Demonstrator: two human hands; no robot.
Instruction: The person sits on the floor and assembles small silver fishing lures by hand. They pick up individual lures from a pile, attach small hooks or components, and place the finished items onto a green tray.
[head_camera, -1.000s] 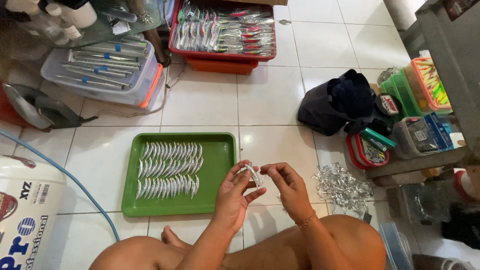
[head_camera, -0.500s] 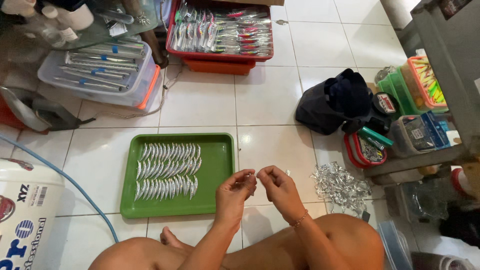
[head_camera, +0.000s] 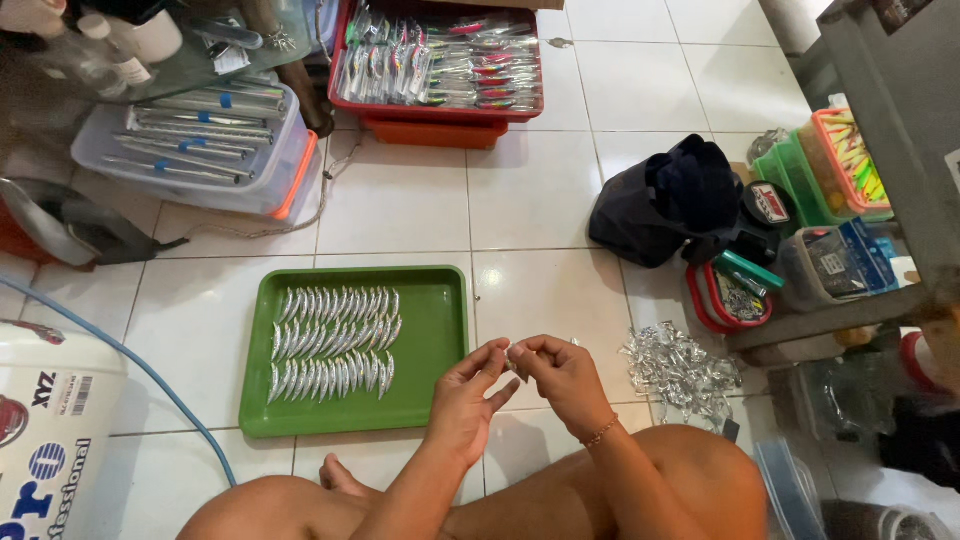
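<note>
Hands met over the white tiled floor (head_camera: 560, 200), just past the right edge of a green tray (head_camera: 430, 340). Left hand (head_camera: 468, 398) had its fingers curled, thumb and forefinger tips drawn together toward the right hand (head_camera: 560, 378), which pinched a small silvery piece (head_camera: 512, 360) between thumb and fingertips. Whether the left fingers actually touched that piece could not be told; it was mostly hidden between the two hands and too small to make out in shape. A thin bracelet (head_camera: 600, 431) circled the right wrist.

On the tray, at about ten o'clock from the hands, lay three neat rows of silver fish-shaped lures (head_camera: 333, 342), side by side, filling its left half; the right half was bare green. At three o'clock from the hands, near but apart, sat a loose heap of crinkled clear wrappers (head_camera: 680, 368) on the tiles.

Farther off at twelve o'clock stood a red crate (head_camera: 440, 62) packed with packaged lures, resting on an orange bin. At eleven o'clock a clear lidded box (head_camera: 195, 150) held long grey tubes. A dark bag (head_camera: 665, 200) slumped at two o'clock, beside small containers under a grey shelf. A white bucket (head_camera: 50, 440) stood at nine o'clock, with a blue hose (head_camera: 150, 375) curving past it.
</note>
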